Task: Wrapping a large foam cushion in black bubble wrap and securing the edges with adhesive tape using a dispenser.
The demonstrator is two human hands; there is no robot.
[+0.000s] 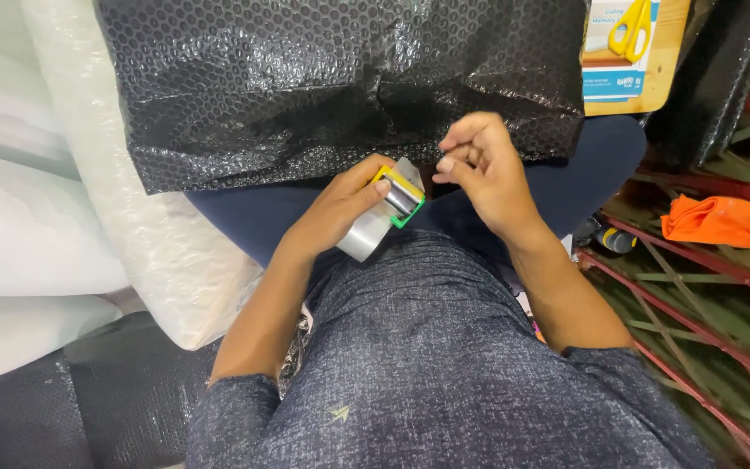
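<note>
I am looking down over a lap in dark blue trousers, and both hands are meeting just below the edge of a black bubble-wrap sheet [340,82] that is lying across the knees. The left hand [340,208] is wrapping around a roll of clear packing tape in a small dispenser [388,208], its thumb pressing on the yellow-and-green cutter end; the fingers are closed around the roll. The dispenser is lying in the gap between the two hands, its long axis tilting from lower left, deep in the left palm, up to the right, where the cutter end is pointing toward the right hand [479,169]. That hand is hovering just beside the cutter, fingers curled and thumb and fingertips drawing together as if pinching something thin; I cannot tell whether a tape end is actually between them. So the left hand is the one carrying the tape, and the right is the nearer to its free end. To the left, white bubble-wrap rolls [132,217] are leaning. At the top right, a boxed pair of yellow scissors [631,43] is showing, and an orange cloth [722,219] is lying on a red metal rack [696,295].
</note>
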